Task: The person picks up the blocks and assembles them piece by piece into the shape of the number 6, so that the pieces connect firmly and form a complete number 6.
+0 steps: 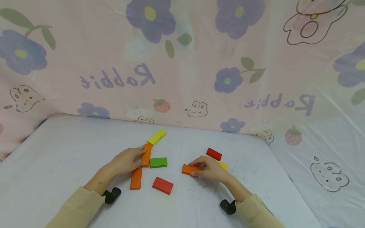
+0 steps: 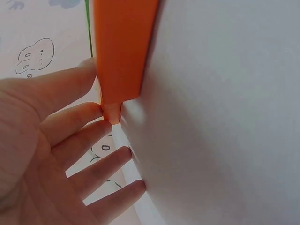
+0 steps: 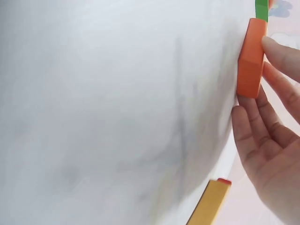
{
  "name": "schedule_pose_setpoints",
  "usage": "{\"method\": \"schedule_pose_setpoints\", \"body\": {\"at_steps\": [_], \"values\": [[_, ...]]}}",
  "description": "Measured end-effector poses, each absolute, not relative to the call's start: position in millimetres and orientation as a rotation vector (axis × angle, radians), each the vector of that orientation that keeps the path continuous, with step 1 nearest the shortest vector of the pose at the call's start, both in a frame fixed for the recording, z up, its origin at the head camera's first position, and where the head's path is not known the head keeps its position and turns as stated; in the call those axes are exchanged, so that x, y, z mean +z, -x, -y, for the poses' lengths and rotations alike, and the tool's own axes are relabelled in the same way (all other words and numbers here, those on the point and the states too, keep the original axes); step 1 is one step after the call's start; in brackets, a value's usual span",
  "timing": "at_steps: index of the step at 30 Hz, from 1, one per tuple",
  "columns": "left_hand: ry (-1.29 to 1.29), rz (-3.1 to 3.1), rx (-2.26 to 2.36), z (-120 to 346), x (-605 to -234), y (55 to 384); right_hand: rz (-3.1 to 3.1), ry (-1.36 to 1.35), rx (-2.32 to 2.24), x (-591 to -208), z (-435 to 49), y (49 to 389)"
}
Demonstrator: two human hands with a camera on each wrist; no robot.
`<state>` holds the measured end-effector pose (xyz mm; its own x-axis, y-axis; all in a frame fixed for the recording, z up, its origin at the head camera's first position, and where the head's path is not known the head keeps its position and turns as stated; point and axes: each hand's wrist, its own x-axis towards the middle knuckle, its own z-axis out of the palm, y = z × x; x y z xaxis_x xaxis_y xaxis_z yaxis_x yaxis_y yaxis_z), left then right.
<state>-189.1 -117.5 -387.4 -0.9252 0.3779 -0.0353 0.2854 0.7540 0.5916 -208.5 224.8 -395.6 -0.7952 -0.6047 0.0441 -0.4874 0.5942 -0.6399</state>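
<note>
On the left, my left hand [image 1: 128, 160] touches the left side of an orange block [image 1: 146, 155], its fairly straight fingers spread in the left wrist view. Below, another orange block [image 1: 136, 179] continues the line; a green block [image 1: 158, 162] lies against its right side and a yellow block [image 1: 156, 137] slants off the upper end. To the right, my right hand [image 1: 211, 168] pinches a third orange block [image 1: 187, 169] between thumb and fingers, on or just above the table; the hand hides part of it. That block [image 3: 251, 61] shows fully in the right wrist view.
A red block [image 1: 163, 185] lies between the hands, nearer the front. Beyond the right hand are a smaller red block [image 1: 214, 154] and a partly covered yellow block [image 1: 222, 165]. A patterned cloth [image 1: 182, 85] rises behind the white table [image 1: 256, 183].
</note>
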Motion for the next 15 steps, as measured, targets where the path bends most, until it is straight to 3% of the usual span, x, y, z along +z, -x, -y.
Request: {"method": "schedule_pose_setpoints", "body": {"at_steps": [15], "values": [[-0.561,-2.813,0.897,118.6,-391.3,191.2,-2.611,0.727,-0.958,-395.6,-199.6,215.7]]}}
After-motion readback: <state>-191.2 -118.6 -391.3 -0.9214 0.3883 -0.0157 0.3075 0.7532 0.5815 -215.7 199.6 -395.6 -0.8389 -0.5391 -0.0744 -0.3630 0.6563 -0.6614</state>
